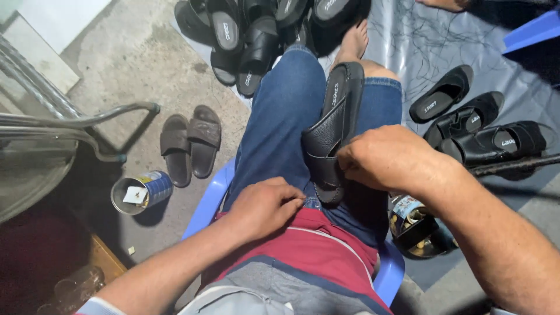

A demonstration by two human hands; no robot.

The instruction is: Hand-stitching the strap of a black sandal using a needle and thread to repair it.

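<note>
A black leather sandal (333,131) lies lengthwise between my thighs, sole edge up, on my blue jeans. My right hand (389,158) grips its strap from the right side, fingers curled at the strap's edge. My left hand (265,205) is closed into a loose fist and rests on my lap just left of the sandal's heel end, touching the jeans; whether it pinches anything is hidden. I sit on a blue plastic stool (205,205).
A heap of black sandals (256,35) lies ahead; three more (475,125) rest on the grey sheet at right. Brown slippers (189,143) and an open tin can (140,191) sit on the concrete at left, near a metal frame (70,122). Another tin (411,224) sits beneath my right arm.
</note>
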